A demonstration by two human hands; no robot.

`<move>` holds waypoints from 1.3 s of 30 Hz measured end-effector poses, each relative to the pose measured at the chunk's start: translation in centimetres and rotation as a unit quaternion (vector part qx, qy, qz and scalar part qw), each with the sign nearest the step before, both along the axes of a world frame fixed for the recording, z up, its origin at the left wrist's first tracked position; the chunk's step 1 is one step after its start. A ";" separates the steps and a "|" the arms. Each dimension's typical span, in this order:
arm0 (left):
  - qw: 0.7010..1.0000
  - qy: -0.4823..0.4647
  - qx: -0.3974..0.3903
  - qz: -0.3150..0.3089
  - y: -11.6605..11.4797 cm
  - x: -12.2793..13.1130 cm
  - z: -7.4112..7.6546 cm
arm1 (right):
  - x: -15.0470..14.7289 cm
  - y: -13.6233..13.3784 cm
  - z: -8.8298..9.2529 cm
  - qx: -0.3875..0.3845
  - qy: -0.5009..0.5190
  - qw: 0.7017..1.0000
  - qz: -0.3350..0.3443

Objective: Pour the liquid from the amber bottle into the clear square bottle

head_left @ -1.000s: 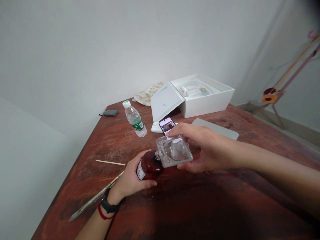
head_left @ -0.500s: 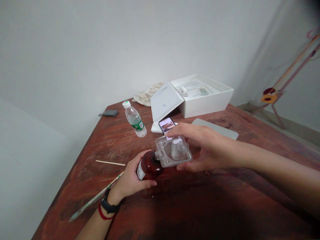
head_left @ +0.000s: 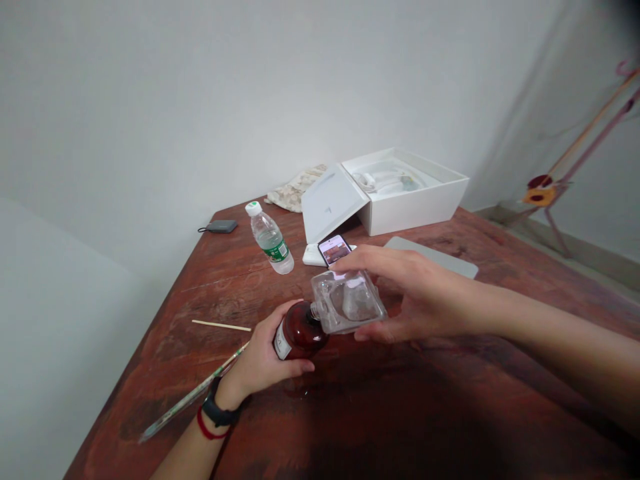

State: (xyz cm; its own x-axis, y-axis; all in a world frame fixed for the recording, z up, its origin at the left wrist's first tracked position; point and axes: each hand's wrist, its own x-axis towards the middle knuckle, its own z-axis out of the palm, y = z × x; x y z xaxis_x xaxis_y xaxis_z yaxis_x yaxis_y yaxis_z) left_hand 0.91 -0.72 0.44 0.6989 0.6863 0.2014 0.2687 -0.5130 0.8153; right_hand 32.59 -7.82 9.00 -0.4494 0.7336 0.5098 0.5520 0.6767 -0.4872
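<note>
My left hand is wrapped around a dark brown bottle with a white label, its neck tilted to the right. In my right hand is a clear plastic container, tipped over so that one edge meets the mouth of the bottle. Fingers lie along its far side and the thumb on its near side. A whitish shape shows through the clear plastic; I cannot tell whether it is content or part of the moulding. Just beyond my right fingertips, a phone with a lit screen leans on a white object.
A water bottle with a green label stands behind the brown one. Farther back are an open white box, a patterned cloth and a grey power bank. A thin stick and a wrapped stick lie at left, a flat grey slab at right.
Hardly anything differs. Both hands keep their holds, and the container and bottle stay together in nearly the same place.
</note>
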 end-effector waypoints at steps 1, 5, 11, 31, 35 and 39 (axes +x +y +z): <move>1.000 -0.002 0.002 -0.003 0.0 0.0 0.0 | 0.0 0.0 0.0 0.001 -0.003 1.000 -0.001; 1.000 -0.007 0.003 -0.008 0.1 -0.1 -0.2 | -0.1 0.0 0.1 0.005 -0.004 1.000 0.001; 1.000 -0.009 0.002 -0.010 0.0 -0.2 -0.2 | -0.1 0.0 0.1 0.006 -0.006 1.000 -0.001; 0.997 -0.053 -0.034 -0.050 -0.8 0.6 0.8 | 0.2 -0.9 0.3 0.028 -0.058 0.997 -0.047; 0.997 -0.048 -0.014 -0.051 -0.7 0.6 0.7 | 0.2 -0.8 0.6 0.026 -0.065 0.997 -0.030; 0.998 -0.047 -0.010 -0.051 -0.7 0.6 0.3 | 0.5 -0.7 0.4 0.036 -0.067 0.996 -0.042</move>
